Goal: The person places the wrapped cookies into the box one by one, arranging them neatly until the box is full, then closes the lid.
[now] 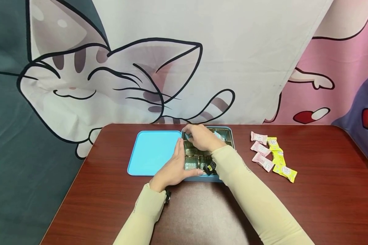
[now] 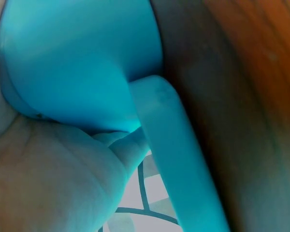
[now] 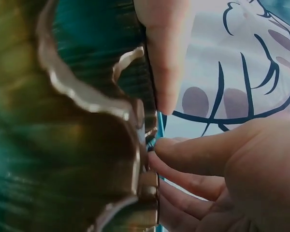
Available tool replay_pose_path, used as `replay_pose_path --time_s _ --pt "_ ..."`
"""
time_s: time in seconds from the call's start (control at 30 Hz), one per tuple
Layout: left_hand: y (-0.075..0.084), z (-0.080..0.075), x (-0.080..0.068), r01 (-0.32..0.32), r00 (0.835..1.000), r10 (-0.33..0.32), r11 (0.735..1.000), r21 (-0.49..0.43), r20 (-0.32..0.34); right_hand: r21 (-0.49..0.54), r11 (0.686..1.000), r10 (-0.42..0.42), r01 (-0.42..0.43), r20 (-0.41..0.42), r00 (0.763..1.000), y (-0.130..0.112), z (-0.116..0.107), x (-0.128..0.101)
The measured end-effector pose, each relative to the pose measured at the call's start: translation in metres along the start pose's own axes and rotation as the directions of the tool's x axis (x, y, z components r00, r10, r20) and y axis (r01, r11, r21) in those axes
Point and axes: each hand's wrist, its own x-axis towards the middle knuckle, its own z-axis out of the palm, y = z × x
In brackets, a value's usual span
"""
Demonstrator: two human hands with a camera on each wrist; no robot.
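Left hand (image 1: 174, 168) rests against near left corner of the blue tin (image 1: 207, 178), fingers straight along its side. Right hand (image 1: 202, 137) reaches over the gold tray (image 1: 191, 160) inside, fingertips (image 3: 166, 145) pinching its far left edge. Tin's lid (image 1: 151, 153) lies flat just left. Wrapped candies (image 1: 271, 154) right, on brown table (image 1: 325, 190).

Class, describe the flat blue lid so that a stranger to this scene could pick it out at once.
Start at the dark red-brown table. Left of the open blue tin that both hands work in, a flat light-blue lid lies touching the tin's side. Unlike the tin with its gold tray, and the pink and yellow sweets at right, it is plain and bare.
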Motion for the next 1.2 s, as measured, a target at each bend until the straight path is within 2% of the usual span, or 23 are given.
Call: replay_pose_path --time_s 0.4,0.63,1.0,1.2 --pt "-0.001 -0.001 0.000 -0.006 1.000 0.006 1.000 0.014 -0.003 -0.067 0.998 0.016 -0.012 0.068 0.998 -0.001 -0.004 -0.003" --pt "-0.002 0.000 0.001 -0.006 1.000 0.006 1.000 0.015 -0.004 -0.051 0.998 0.024 -0.019 0.082 0.996 -0.003 -0.004 -0.005" --pt "0.000 0.000 0.001 0.000 1.000 0.000 1.000 0.015 -0.003 -0.057 0.997 -0.054 0.054 -0.004 0.999 -0.005 -0.011 -0.019" --pt "0.002 0.000 0.000 0.002 1.000 -0.002 1.000 0.008 -0.003 -0.070 0.990 -0.130 0.124 -0.088 0.988 -0.005 -0.017 -0.034"
